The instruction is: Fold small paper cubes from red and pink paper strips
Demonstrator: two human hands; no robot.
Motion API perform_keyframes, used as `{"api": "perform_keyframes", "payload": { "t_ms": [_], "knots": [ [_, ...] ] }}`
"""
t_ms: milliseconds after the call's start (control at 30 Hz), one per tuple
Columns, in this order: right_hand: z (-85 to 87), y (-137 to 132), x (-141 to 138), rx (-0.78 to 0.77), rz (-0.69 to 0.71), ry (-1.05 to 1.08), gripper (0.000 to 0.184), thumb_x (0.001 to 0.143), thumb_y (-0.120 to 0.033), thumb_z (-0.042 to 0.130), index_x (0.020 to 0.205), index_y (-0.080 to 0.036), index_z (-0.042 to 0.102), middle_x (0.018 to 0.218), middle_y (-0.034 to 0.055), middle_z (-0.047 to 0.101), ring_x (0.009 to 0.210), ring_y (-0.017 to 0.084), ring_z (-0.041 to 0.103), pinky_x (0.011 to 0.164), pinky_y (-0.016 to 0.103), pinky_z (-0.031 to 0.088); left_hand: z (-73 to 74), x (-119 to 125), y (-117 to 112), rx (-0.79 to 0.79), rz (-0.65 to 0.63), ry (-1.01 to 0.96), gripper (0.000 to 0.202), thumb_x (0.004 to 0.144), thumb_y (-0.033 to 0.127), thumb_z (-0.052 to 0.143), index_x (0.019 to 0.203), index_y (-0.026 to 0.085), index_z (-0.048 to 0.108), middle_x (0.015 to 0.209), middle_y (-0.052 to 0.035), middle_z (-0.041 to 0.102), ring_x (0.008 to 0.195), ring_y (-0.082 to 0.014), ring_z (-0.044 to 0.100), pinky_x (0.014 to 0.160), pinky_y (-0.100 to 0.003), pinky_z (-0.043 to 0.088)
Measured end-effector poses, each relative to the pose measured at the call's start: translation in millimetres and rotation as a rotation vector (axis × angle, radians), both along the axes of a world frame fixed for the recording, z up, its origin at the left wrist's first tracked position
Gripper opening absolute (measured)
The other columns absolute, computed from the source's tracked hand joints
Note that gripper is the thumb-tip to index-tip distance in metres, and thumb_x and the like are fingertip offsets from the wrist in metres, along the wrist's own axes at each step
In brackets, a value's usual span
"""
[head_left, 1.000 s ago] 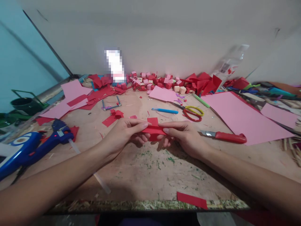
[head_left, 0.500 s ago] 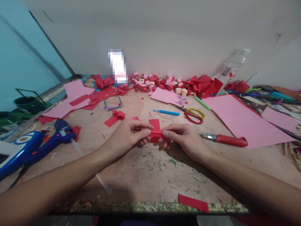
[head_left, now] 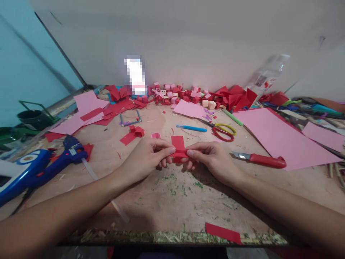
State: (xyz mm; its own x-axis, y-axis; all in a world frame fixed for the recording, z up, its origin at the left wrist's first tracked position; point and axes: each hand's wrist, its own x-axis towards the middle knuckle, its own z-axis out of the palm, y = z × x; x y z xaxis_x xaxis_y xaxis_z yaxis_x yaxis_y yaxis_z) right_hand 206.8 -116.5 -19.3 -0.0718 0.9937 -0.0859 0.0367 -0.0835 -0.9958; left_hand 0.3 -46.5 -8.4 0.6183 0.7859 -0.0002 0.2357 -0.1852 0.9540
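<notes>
Both hands meet over the middle of the worn wooden table (head_left: pixel 172 201). My left hand (head_left: pixel 147 157) and my right hand (head_left: pixel 208 158) each pinch one end of a small folded piece of red paper (head_left: pixel 178 147). One flap of the paper stands up between the fingertips; its lower part is hidden by my fingers. Thumbs and forefingers of both hands are pressed together on it.
A blue glue gun (head_left: pixel 40 169) lies at the left. A red-handled cutter knife (head_left: pixel 261 160) lies right of my right hand, with scissors (head_left: pixel 222 130) and a blue pen (head_left: pixel 191 128) beyond. A large pink sheet (head_left: pixel 280 138) is at the right. Small paper cubes (head_left: pixel 175 95) and red scraps line the wall.
My hands have drawn closer together, so less of the red paper shows between them, and its flap now stands more upright. Nothing else on the table moved.
</notes>
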Motion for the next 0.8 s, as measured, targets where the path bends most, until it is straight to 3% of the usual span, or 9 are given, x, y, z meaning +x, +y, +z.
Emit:
{"api": "perform_keyframes", "payload": {
  "t_ms": [300,533,800],
  "knots": [
    [4.6,-1.3,-1.3,0.015,0.058,-0.099,0.035,0.089,-0.051,0.072,0.085,-0.018,0.083,0.069,0.0059,0.077,0.061,0.017,0.072,0.06,0.027,0.057,5.1,1.0,-5.1,0.053,-0.031,0.02,0.021,0.092,0.026,0.064,0.077,0.013,0.074,0.066,-0.0016,0.069,0.058,-0.0113,0.061,0.057,-0.021,0.05],
    [0.3,-3.9,-3.6,0.052,0.072,-0.099,0.035,0.092,-0.05,0.069,0.086,-0.018,0.083,0.073,0.0066,0.078,0.063,0.017,0.072,0.062,0.029,0.058,4.0,5.9,-7.6,0.034,-0.086,0.031,0.027,0.092,0.026,0.061,0.07,0.014,0.072,0.061,-0.0013,0.064,0.055,-0.0112,0.057,0.055,-0.021,0.047],
    [-3.2,-3.3,-6.4,0.034,0.077,-0.012,0.037,0.094,-0.05,0.066,0.082,-0.018,0.079,0.074,0.0079,0.078,0.06,0.016,0.071,0.06,0.029,0.056,7.9,2.4,-6.9,0.103,-0.055,0.082,0.034,0.095,0.028,0.059,0.065,0.014,0.068,0.058,-0.0007,0.063,0.05,-0.0106,0.057,0.05,-0.021,0.043]
  ]
}}
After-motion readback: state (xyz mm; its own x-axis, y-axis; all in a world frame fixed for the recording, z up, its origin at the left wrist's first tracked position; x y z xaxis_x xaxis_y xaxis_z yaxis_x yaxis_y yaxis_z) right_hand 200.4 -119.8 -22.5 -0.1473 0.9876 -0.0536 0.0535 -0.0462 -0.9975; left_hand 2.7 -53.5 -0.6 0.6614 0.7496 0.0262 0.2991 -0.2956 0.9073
